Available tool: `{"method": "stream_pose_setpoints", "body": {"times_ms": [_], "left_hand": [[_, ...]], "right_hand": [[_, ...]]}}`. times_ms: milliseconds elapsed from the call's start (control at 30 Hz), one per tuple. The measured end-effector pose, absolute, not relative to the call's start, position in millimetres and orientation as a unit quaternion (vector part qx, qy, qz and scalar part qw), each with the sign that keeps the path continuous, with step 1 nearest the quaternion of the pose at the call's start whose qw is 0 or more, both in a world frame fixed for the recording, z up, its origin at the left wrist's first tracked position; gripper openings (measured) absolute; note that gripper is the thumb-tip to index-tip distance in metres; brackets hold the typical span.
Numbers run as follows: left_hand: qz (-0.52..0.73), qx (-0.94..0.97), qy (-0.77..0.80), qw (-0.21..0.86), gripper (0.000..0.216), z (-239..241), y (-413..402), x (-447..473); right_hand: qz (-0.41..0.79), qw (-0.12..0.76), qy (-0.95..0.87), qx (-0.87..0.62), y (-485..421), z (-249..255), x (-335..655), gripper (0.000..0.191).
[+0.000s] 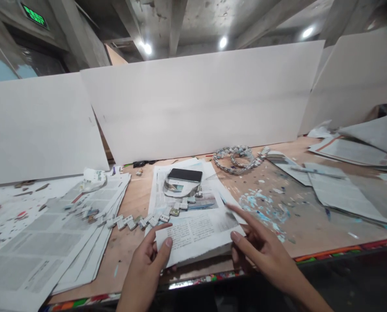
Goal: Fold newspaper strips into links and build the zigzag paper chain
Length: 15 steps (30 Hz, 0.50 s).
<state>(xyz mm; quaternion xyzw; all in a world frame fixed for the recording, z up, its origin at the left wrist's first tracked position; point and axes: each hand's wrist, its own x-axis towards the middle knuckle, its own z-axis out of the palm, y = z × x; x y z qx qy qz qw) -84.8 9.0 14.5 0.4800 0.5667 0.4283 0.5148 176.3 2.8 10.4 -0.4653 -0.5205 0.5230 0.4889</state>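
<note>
My left hand (145, 259) pinches the left edge of a torn newspaper sheet (193, 242), thumb on top and fingers behind. At the sheet's right edge is my right hand (263, 247), its thumb on the paper, its index finger stretched out and the other fingers curled partly out of sight beneath. Just beyond the sheet, a zigzag chain of folded paper links (131, 222) runs leftward over the table. Behind it a black phone (185, 175) rests on a rounded white object (180, 190) whose kind I cannot make out, on top of more newspaper (159, 175).
A stack of newspapers (73, 242) covers the left, with a crumpled white wrapper (94, 179) on it. Coiled paper chains (234, 159) lie at the back right, near blue paint flecks (261, 208). More newspaper (352, 190) is at right. White boards (200, 99) stand behind.
</note>
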Motion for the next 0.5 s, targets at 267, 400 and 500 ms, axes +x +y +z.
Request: {"method": "stream_pose_setpoints", "body": {"times_ms": [267, 400, 500], "left_hand": [[0.473, 0.454, 0.607, 0.448, 0.086, 29, -4, -75], [0.476, 0.546, 0.570, 0.387, 0.064, 21, -9, -90], [0.445, 0.586, 0.585, 0.342, 0.046, 16, -12, -104]], "right_hand": [[0.510, 0.480, -0.529, -0.479, 6, 4, 181, 0.041], [0.478, 0.466, -0.564, -0.485, 9, 10, 184, 0.034], [0.488, 0.434, -0.578, -0.489, 10, 11, 185, 0.035]]}}
